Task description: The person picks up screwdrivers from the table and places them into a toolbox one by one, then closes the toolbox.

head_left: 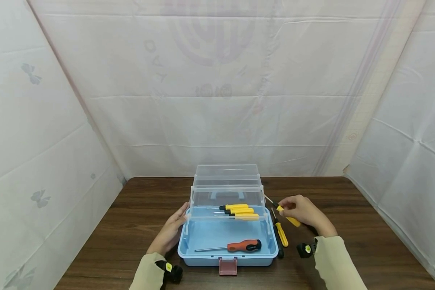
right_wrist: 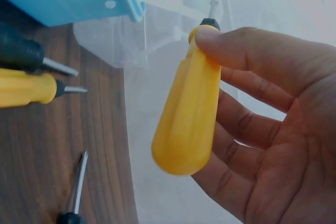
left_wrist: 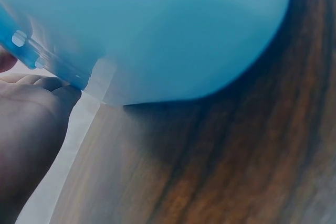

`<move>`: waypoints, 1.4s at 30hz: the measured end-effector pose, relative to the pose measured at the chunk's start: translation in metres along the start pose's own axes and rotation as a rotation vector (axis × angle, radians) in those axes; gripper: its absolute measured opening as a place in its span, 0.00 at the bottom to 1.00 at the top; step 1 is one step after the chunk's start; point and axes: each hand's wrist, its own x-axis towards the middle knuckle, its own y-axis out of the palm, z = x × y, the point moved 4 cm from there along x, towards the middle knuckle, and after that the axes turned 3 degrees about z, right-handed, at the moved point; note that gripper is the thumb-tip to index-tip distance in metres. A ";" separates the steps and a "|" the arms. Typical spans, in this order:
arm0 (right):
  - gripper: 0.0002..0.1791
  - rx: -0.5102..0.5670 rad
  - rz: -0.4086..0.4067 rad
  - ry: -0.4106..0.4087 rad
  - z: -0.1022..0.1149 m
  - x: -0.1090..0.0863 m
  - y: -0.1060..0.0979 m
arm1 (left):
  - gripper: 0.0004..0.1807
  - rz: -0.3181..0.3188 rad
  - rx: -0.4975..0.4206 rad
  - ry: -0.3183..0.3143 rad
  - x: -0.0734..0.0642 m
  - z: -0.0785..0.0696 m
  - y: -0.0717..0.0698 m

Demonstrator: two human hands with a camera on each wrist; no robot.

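Observation:
My right hand pinches a yellow-handled screwdriver between thumb and fingers, just right of the toolbox. Its blade points up and to the left in the head view. My left hand lies along the left side of the light blue toolbox, fingers fairly straight and touching near its rim. The toolbox stands with its clear lid raised. Three yellow-handled screwdrivers lie side by side toward its back. Across the front of the bottom is an orange-and-black screwdriver.
On the dark wooden table, right of the toolbox, lie another yellow-handled screwdriver and a black-handled one. A further screwdriver shows partly in the right wrist view. A pink latch hangs at the toolbox front. White sheeting surrounds the table.

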 end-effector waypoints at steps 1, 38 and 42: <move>0.14 0.000 0.005 -0.006 0.002 0.001 0.000 | 0.35 -0.001 0.000 0.000 0.000 0.000 0.000; 0.13 -0.040 0.010 -0.169 0.052 0.038 0.007 | 0.35 -0.002 0.008 -0.002 -0.001 0.002 0.000; 0.12 -0.045 0.000 -0.194 0.054 0.042 0.010 | 0.35 0.000 0.005 0.003 0.000 0.001 0.000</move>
